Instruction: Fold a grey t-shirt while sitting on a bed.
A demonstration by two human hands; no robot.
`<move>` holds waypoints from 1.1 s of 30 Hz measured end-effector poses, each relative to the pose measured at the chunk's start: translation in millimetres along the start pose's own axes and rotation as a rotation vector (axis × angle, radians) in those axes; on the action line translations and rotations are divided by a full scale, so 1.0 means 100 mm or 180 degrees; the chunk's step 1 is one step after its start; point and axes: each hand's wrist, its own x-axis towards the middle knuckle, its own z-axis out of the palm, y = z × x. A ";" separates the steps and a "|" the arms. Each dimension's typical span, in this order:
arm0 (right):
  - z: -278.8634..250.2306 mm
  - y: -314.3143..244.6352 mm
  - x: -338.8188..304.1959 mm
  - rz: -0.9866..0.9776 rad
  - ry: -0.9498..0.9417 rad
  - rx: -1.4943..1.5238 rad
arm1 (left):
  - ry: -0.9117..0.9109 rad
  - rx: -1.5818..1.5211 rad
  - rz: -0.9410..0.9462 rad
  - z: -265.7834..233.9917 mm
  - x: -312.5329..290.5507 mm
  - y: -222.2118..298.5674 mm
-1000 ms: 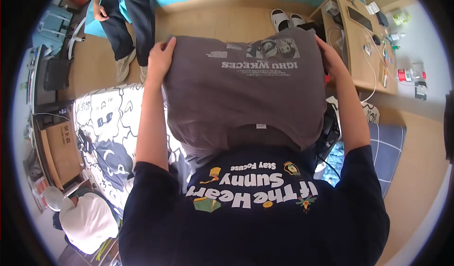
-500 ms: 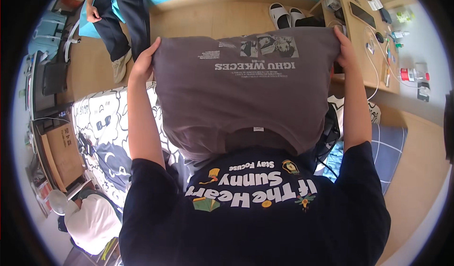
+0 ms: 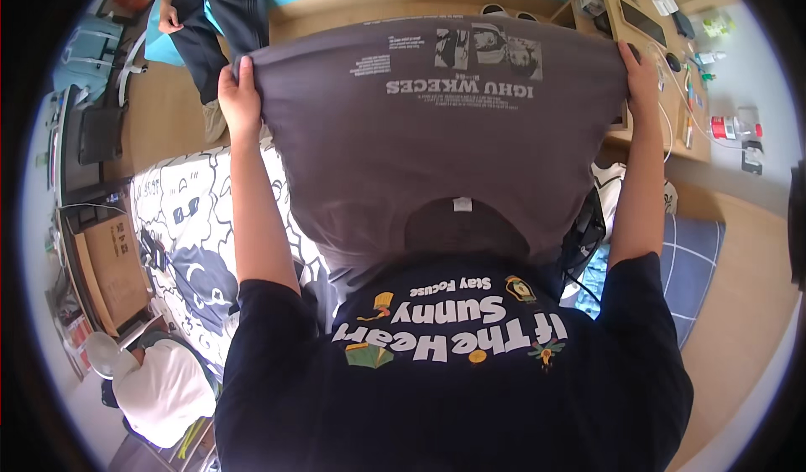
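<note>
A grey-brown T-shirt (image 3: 437, 145) with a pale print is stretched out between my two hands, its neckline toward my chest. My left hand (image 3: 241, 99) grips the cloth at its far left corner, thumb on top. At the far right corner my right hand (image 3: 641, 78) pinches the other edge, thumb on top and the other fingers mostly hidden. The shirt's neck opening, with a small white label (image 3: 462, 204), lies just before my own black printed T-shirt (image 3: 453, 388). Its lower part drapes close to my body.
Below lies a bed with a white patterned sheet (image 3: 168, 203). A wooden desk (image 3: 617, 2) at the right holds a phone (image 3: 642, 24), cables and small items; a bottle (image 3: 736, 128) lies near it. A seated person's legs (image 3: 239, 19) are at the upper left. A cardboard box (image 3: 113, 262) stands left.
My hands have moved apart, pulling the T-shirt wider and flatter. Its far edge has shifted farther away and now covers most of the slippers on the floor.
</note>
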 end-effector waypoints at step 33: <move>0.62 -0.84 -2.33 -0.2858 -0.2031 -0.0837 | -0.2572 -0.3335 -0.4189 0.75 -2.68 1.35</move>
